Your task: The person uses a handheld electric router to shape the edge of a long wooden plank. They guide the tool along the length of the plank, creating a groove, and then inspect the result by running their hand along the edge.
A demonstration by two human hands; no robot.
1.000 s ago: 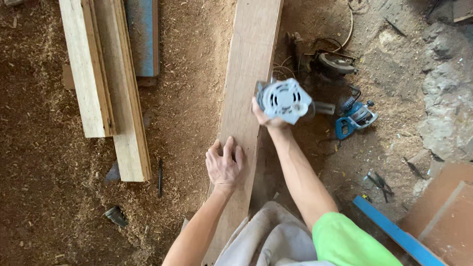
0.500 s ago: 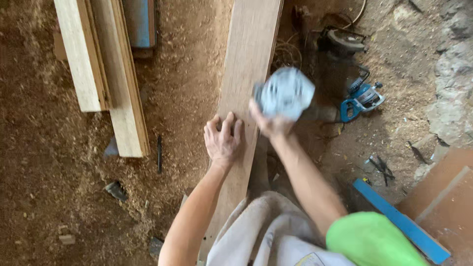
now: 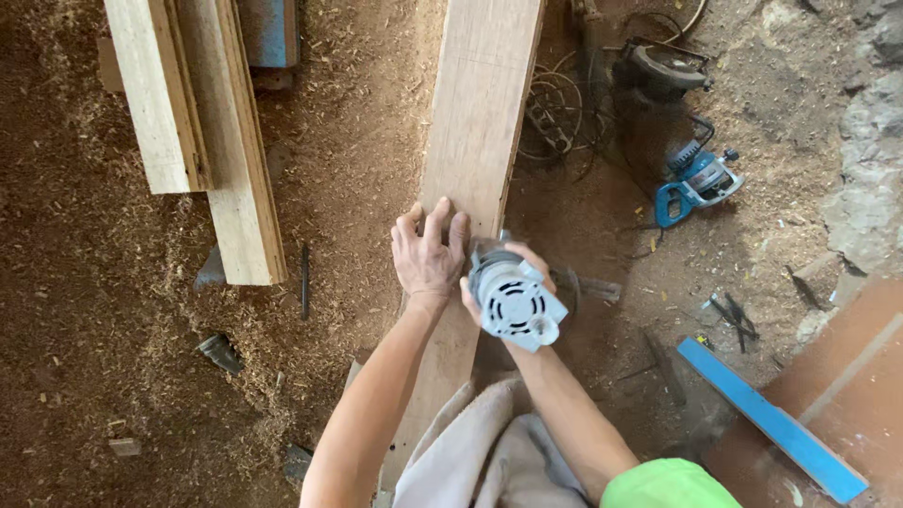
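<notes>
A long pale wooden plank (image 3: 480,113) runs from the top of the view down toward me. My left hand (image 3: 430,252) lies flat on it, fingers spread, pressing it down. My right hand (image 3: 503,282) grips a grey round-bodied power tool (image 3: 514,301) at the plank's right edge, just beside my left hand. The tool's vented motor cap faces the camera and hides its working end.
Two lighter planks (image 3: 193,122) lie on the sawdust floor at the upper left. A blue power tool (image 3: 696,179) and a dark circular saw (image 3: 658,66) with cables sit at the upper right. A blue strip (image 3: 771,419) and a reddish board (image 3: 847,376) lie lower right.
My right hand has drawn the grey tool back along the plank's right edge toward me, from ahead of my left hand to beside it. My left hand stays flat on the plank.
</notes>
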